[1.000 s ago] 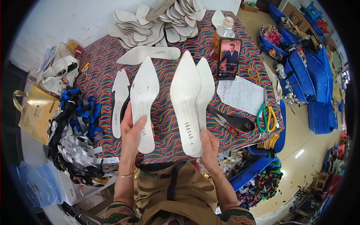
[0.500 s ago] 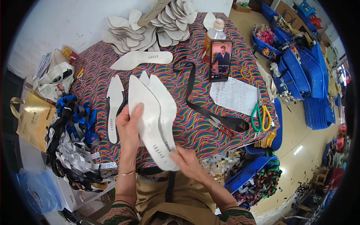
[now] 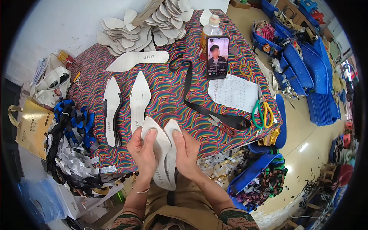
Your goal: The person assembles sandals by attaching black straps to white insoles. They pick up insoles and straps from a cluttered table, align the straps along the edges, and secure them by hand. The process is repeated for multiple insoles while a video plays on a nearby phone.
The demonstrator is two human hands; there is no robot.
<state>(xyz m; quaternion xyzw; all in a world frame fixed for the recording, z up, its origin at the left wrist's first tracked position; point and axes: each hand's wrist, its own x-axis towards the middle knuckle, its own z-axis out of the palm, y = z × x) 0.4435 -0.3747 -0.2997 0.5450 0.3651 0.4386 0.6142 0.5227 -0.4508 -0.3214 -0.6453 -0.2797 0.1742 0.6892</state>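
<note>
Close to my body, over the table's front edge, I hold two pale pointed shoe insoles side by side, toes up. My left hand (image 3: 143,153) is closed on the left insole (image 3: 160,140), its thumb pressed on the upper face. The right insole (image 3: 171,163) is gripped by my right hand (image 3: 186,153), thumb near the toe. Their lower ends overlap. Just beyond my left hand another white insole (image 3: 140,92) lies flat. Left of it rests a small stack of insoles (image 3: 112,103) with black strip along the edges.
A pile of insoles (image 3: 122,36) fills the back, with one insole (image 3: 140,60) lying before it. Right are a black strip (image 3: 188,84), red-handled snips (image 3: 223,126), scissors (image 3: 263,115), paper (image 3: 234,92), and a phone (image 3: 217,57) against a bottle (image 3: 212,28). Fabric strips (image 3: 73,153) hang left.
One insole from the held group now lies on the table. The other two have come down toward my body, and my right hand has moved up from the heel end to the toe.
</note>
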